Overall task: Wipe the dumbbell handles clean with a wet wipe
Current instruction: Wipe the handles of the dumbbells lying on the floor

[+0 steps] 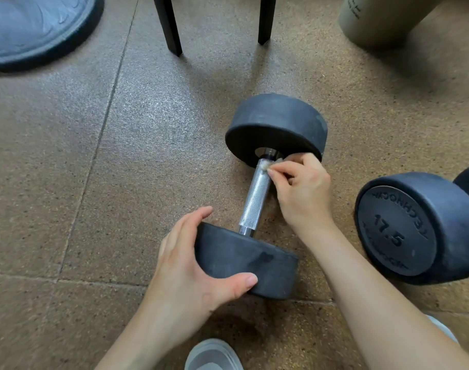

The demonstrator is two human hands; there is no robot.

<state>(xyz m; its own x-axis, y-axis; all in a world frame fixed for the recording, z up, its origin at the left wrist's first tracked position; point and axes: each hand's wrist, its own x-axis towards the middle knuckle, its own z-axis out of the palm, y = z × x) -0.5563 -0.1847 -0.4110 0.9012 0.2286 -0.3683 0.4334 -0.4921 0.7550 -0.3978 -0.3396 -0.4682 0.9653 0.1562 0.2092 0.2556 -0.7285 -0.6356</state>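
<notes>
a dumbbell (250, 214) lies on the floor (148, 129), which is speckled tan rubber tiling with dark seams. its axis runs from close to the person up and slightly to the right. its knurled metal handle (256, 194) spans two round black rubber heads, and both rest on the floor. the left hand (190, 265) cups the near head (244, 260). the thumb lies along its nearer edge and the fingers curve over its far left edge, so the hand grips the weight from the left. the right hand (302, 190) reaches in from the right of the handle with its fingers bunched. they pinch a small crumpled wet wipe (265, 164), whitish with a grey tinge. the wipe is pressed against the far end of the handle, just beside the collar of the far head (277, 126). most of it is hidden under the fingertips.

a second dumbbell (414, 228) lies to the right of the right forearm, apart from the first. its end face is turned toward the camera and shows the raised number 17.5. at the top, two black chair legs (172, 25) stand on the floor. a blue-grey domed disc (36, 28) sits at the upper left and a beige cylinder (382, 20) at the upper right. the toe of a grey shoe (213, 355) shows at the bottom edge, between the forearms.
</notes>
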